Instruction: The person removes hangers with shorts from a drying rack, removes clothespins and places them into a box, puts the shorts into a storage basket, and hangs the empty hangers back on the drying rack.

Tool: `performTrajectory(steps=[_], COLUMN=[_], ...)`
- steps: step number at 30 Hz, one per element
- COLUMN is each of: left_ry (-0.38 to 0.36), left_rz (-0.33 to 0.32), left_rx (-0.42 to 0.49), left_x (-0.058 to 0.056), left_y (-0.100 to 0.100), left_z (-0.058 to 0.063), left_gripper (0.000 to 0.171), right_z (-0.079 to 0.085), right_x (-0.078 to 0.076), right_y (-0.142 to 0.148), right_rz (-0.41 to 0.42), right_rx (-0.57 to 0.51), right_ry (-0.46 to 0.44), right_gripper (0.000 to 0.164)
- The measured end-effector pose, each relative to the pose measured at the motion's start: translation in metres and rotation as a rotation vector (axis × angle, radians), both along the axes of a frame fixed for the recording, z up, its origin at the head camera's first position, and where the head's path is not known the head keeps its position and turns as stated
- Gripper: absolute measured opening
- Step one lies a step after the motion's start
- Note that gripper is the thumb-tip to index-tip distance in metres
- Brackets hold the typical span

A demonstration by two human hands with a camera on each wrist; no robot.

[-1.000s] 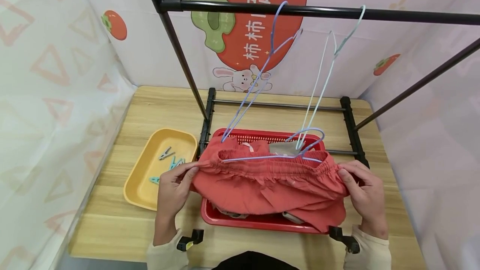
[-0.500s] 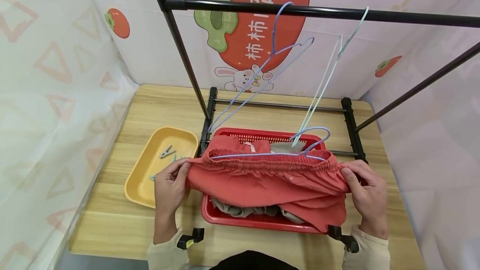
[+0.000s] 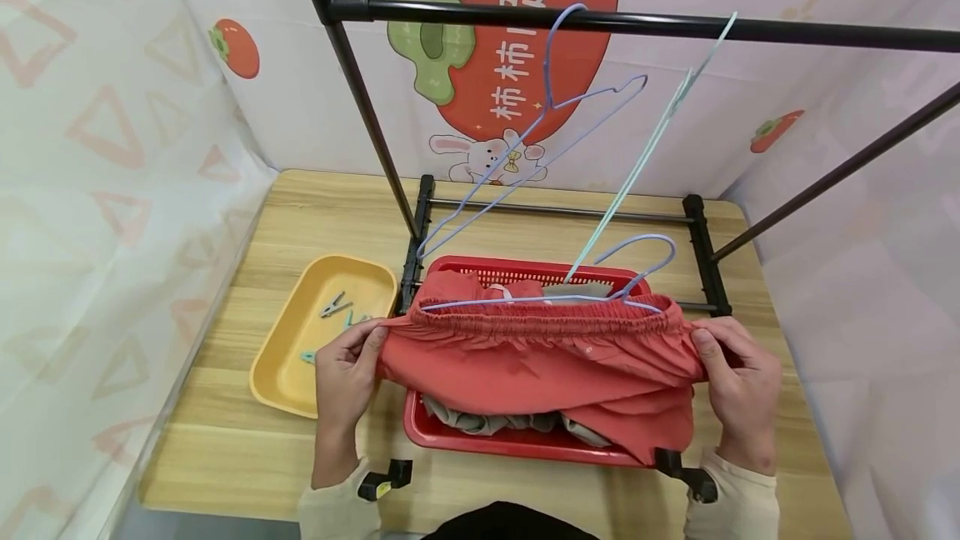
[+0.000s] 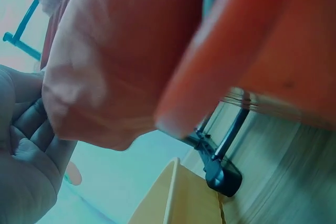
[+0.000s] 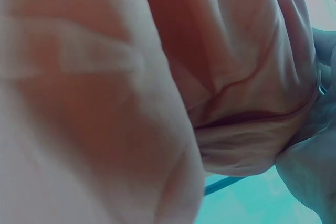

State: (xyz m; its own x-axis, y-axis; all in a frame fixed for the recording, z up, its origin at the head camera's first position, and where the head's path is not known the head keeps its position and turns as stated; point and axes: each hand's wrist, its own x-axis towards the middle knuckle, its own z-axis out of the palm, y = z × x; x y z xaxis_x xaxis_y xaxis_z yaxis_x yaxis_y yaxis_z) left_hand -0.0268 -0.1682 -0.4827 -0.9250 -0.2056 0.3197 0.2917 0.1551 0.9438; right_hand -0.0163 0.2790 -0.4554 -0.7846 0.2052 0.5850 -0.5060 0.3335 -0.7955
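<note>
Red elastic-waist shorts [image 3: 517, 369] are spread wide over the basket, their waistband opening upward. My left hand [image 3: 345, 377] pinches the left end of the waistband between thumb and fingers. At the opposite end my right hand [image 3: 746, 390] pinches it the same way. A purple wire hanger [image 3: 517, 302] lies inside the waistband, with its hook sticking up at the right. Under the shorts stands a red basket [image 3: 487, 440] with grey and red clothes in it. In the left wrist view the cloth hangs from my fingers; the right wrist view is mostly filled by fabric.
A black clothes rack [image 3: 480, 13] spans above, bearing another purple hanger [image 3: 480, 182] and a mint-green hanger [image 3: 630, 182], whose lower end reaches down to the basket's back. To the left, a yellow tray [image 3: 273, 373] holds several clips [image 3: 333, 304]. Patterned cloth walls surround the table.
The waistband is stretched wider, and the hanger inside it has shifted right and slightly up. The two hangers on the rack have swung and turned. Both hands keep their pinch.
</note>
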Motion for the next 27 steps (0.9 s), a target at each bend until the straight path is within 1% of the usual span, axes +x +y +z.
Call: performTrajectory(steps=[3, 7, 10, 13, 14, 16, 18, 20, 23, 27], left_ry=[0.004, 0.057, 0.077, 0.068, 0.058, 0.051, 0.042, 0.036, 0.034, 0.024], left_rz=[0.014, 0.045, 0.035, 0.02, 0.009, -0.014, -0.041, -0.086, -0.149, -0.251], left_rx=[-0.006, -0.015, -0.01, 0.008, 0.013, -0.001, -0.036, -0.089, -0.178, -0.238], left_x=[0.001, 0.0, 0.0, 0.002, 0.002, 0.003, 0.003, 0.003, 0.003, 0.003], left_y=[0.002, 0.005, 0.007, 0.009, 0.009, 0.009, 0.009, 0.01, 0.014, 0.023], left_z=[-0.001, -0.005, -0.006, -0.007, -0.007, -0.008, -0.007, -0.006, -0.004, 0.0], left_gripper=[0.015, 0.016, 0.017, 0.017, 0.017, 0.018, 0.018, 0.018, 0.018, 0.015], right_z=[-0.001, -0.002, -0.003, -0.003, -0.003, -0.002, -0.002, -0.001, -0.001, 0.001], right_x=[-0.002, -0.005, -0.007, -0.008, -0.009, -0.009, -0.008, -0.008, -0.007, -0.006], right_y=[-0.001, -0.002, -0.005, -0.01, -0.011, -0.012, -0.012, -0.01, -0.008, -0.006], right_rz=[-0.022, -0.033, 0.009, 0.042, 0.055, 0.064, 0.088, 0.113, 0.147, 0.179], right_rx=[-0.029, -0.073, -0.198, -0.274, -0.294, -0.299, -0.321, -0.335, -0.282, -0.15], right_ry=[-0.001, 0.011, 0.044, 0.057, 0.06, 0.06, 0.068, 0.08, 0.074, 0.033], right_gripper=[0.015, 0.015, 0.016, 0.016, 0.017, 0.017, 0.015, 0.013, 0.011, 0.011])
